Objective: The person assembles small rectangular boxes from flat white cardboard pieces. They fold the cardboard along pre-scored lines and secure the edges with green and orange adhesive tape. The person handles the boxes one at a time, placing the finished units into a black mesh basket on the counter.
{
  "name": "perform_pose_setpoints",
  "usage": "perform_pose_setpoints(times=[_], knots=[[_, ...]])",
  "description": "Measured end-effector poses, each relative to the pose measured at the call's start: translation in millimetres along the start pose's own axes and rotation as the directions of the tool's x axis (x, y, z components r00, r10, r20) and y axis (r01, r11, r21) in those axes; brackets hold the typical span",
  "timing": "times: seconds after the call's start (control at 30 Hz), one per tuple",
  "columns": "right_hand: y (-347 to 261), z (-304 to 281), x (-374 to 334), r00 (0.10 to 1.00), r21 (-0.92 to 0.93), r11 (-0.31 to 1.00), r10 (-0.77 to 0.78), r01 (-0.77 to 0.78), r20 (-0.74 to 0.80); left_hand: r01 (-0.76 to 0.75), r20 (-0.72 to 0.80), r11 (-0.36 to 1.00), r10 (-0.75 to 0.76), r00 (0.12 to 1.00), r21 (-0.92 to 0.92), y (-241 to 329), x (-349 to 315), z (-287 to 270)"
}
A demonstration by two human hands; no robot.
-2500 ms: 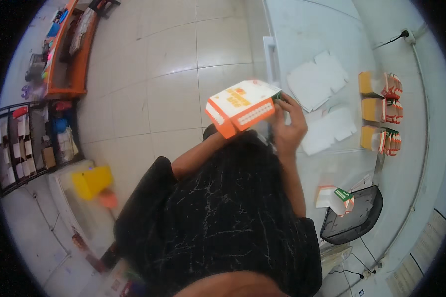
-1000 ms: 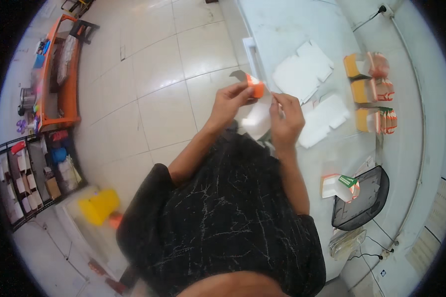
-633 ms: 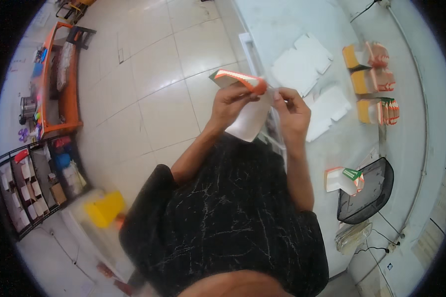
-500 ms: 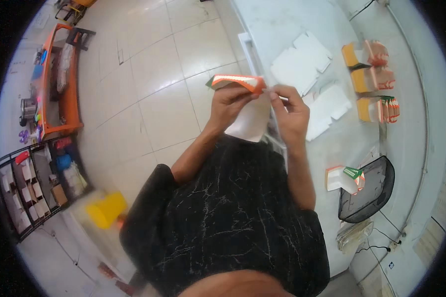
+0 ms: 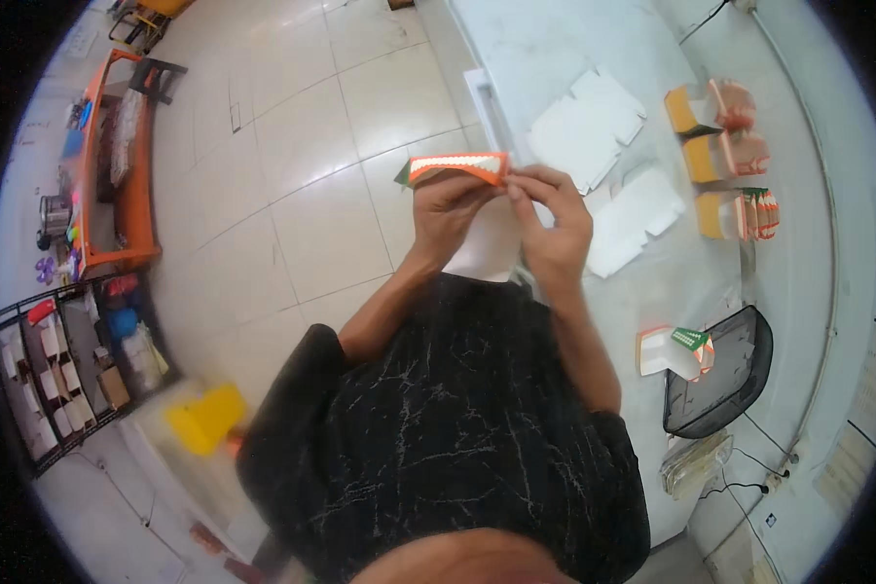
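Observation:
Between my hands, in front of my chest, is a folded paper carton (image 5: 457, 167) with an orange, white and green printed side. Its plain white panel (image 5: 487, 241) hangs down toward my shirt. My left hand (image 5: 442, 219) grips the carton from below, fingers curled under the printed edge. My right hand (image 5: 561, 226) pinches its right-hand corner between thumb and fingers. The table with flat white carton blanks (image 5: 588, 127) lies just right of my right hand. A second blank (image 5: 637, 224) lies nearer me, partly behind that hand.
Nested cartons in yellow and orange (image 5: 703, 159) stand in rows along the table's far right. A white-and-green carton (image 5: 660, 352) leans at a black mesh tray (image 5: 766, 389). Left are an orange shelf unit (image 5: 146, 219), a black rack (image 5: 68, 365) and a yellow object (image 5: 207, 419).
The carton has tilted so more of its printed side shows, and it sits slightly farther left. My right hand has shifted a little left with it, still pinching the corner.

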State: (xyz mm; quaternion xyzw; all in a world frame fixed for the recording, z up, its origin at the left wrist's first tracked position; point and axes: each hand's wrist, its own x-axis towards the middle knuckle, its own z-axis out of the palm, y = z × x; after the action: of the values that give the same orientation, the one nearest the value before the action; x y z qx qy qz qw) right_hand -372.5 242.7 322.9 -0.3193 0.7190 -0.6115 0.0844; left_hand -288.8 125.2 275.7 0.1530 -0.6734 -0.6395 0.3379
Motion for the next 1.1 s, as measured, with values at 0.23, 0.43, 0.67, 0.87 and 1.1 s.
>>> perform_pose_setpoints(times=[0.23,0.43,0.67,0.87,1.1], knots=[[2.5,2.3,-1.6,0.998,0.058,0.997,-0.058,0.058,-0.002,0.055,-0.066,0.988,-0.065,0.996,-0.145,-3.7,-2.9,9.8],[14.7,7.8,-12.3,0.997,0.308,0.951,0.047,-0.025,-0.063,-0.073,-0.009,0.996,0.074,0.997,0.056,7.9,-3.5,9.3],[14.0,11.8,-20.3,0.977,0.132,0.980,-0.124,0.148,-0.171,-0.268,0.127,0.927,0.242,0.962,0.264,24.8,-3.5,8.0],[19.4,22.7,-27.6,0.861,-0.361,0.822,-0.501,0.440,-0.091,-0.123,0.080,0.992,0.120,0.989,0.025,52.4,-2.3,13.9],[45.8,-12.9,-21.3,0.985,0.581,0.814,0.106,-0.006,-0.137,-0.456,0.225,0.773,0.396,0.890,0.442,34.3,7.5,-1.2]])
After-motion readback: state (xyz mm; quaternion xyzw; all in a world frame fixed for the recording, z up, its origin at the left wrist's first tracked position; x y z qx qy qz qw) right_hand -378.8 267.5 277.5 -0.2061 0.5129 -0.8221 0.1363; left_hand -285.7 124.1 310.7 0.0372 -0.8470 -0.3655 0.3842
